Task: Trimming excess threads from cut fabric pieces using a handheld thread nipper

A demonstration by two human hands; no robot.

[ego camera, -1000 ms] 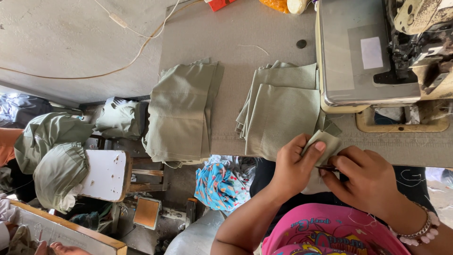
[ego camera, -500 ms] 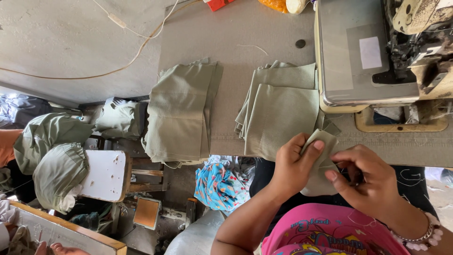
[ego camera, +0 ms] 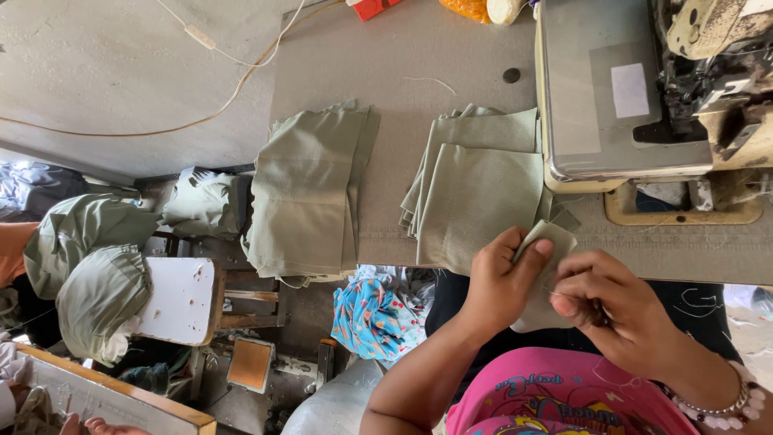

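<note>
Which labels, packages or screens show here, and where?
White label: blank-looking rectangle stuck on the grey sewing machine bed, upper right.
Red package: boxy corner at the table's top edge, mostly cut off.
Orange bag: crinkled, top edge, beside the red one.
No screens or signs.

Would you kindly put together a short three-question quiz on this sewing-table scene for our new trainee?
1. True or false: the left hand and the right hand both hold the small olive fabric piece.
2. How many stacks of olive fabric lie on the grey table?
3. The sewing machine stands on which side of the right fabric stack in the picture: A left, B right, C below?

Key
1. True; both hands pinch it above the table's near edge.
2. Two: the left fabric stack, hanging over the table edge, and the right one.
3. B.
</note>
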